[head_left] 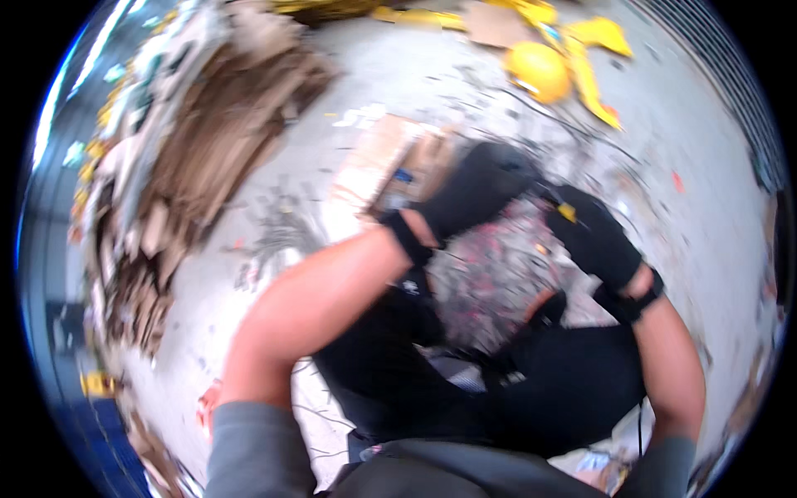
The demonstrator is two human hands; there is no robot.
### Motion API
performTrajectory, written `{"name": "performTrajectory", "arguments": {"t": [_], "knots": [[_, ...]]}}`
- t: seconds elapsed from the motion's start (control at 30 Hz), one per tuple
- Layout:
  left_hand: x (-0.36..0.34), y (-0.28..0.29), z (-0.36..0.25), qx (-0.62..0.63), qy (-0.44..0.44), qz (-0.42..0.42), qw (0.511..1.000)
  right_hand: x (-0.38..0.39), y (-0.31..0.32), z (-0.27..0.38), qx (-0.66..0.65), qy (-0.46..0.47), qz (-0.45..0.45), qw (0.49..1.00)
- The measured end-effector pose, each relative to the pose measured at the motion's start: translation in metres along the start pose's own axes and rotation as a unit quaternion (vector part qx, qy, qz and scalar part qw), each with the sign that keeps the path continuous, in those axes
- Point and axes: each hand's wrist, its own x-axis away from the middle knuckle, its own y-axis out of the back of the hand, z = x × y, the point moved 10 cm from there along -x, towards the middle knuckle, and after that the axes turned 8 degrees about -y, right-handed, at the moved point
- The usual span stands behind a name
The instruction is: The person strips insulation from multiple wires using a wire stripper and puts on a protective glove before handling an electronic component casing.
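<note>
I sit on the floor with both hands in black gloves. My left hand (486,183) is closed near the middle of the view, blurred by motion, with a thin dark item at its fingertips that I cannot make out. My right hand (587,234) is closed beside it, on something small and dark with a yellow part (567,212). Below them lies a heap of grey and pink scraps (490,282). An open cardboard box (369,166) with small items in it sits just beyond my left hand.
Stacked flattened cardboard (207,133) lies at the left. A yellow hard hat (536,70) and crumpled yellow pieces (596,83) are at the back right, near a dark cable (581,133). A ribbed grey shutter (706,58) borders the far right.
</note>
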Motion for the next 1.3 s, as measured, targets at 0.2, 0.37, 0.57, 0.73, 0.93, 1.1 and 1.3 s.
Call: {"name": "performTrajectory", "arguments": {"t": [0.2,0.37,0.57,0.73,0.93,1.1,1.3], "knots": [[-0.001,-0.019,0.008,0.014,0.050,-0.107,0.993,0.005,-0.012,-0.031,-0.083,-0.156,0.076,0.981],[0.025,-0.024,0.039,0.157,0.295,-0.167,0.928,0.003,-0.021,-0.040,-0.042,-0.203,0.115,0.971],[0.013,-0.020,0.030,0.146,0.247,-0.101,0.953,-0.002,-0.016,-0.031,-0.014,-0.133,0.077,0.988],[0.009,-0.023,0.024,0.107,0.180,-0.075,0.975,-0.006,-0.015,-0.035,-0.003,-0.068,0.045,0.997],[0.007,-0.025,0.010,0.049,0.084,-0.034,0.995,-0.002,-0.020,-0.033,0.007,-0.035,0.030,0.999],[0.014,-0.030,0.030,0.173,0.255,-0.045,0.950,-0.002,-0.012,-0.036,-0.019,-0.124,0.046,0.991],[0.004,-0.027,0.013,0.087,0.139,-0.042,0.986,-0.001,-0.014,-0.040,-0.022,-0.089,0.023,0.995]]}}
